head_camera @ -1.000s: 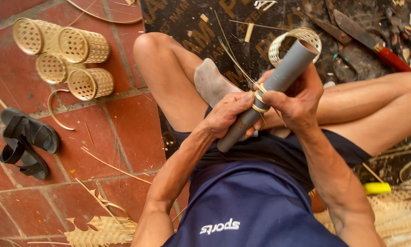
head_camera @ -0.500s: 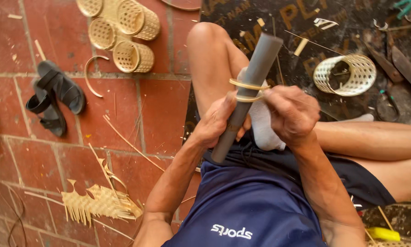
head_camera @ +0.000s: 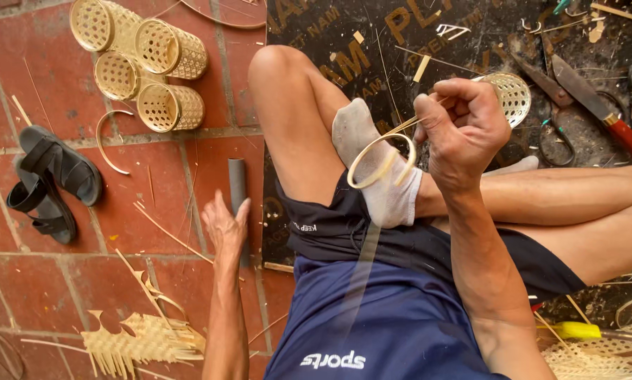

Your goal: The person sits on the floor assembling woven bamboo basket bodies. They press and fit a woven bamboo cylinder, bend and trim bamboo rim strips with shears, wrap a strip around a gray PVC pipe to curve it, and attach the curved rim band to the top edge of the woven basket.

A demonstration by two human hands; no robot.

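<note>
I observe the right hand pinching a bamboo ring above the sock, left hand open-fingered on the grey tube.

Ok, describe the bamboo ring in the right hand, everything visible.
The ring is a thin flat strip of pale bamboo bent into a near-round hoop, open in the middle. Its loose ends run up into the right hand, which pinches them at the fingertips. It hangs tilted in the air in front of the sock.
</note>
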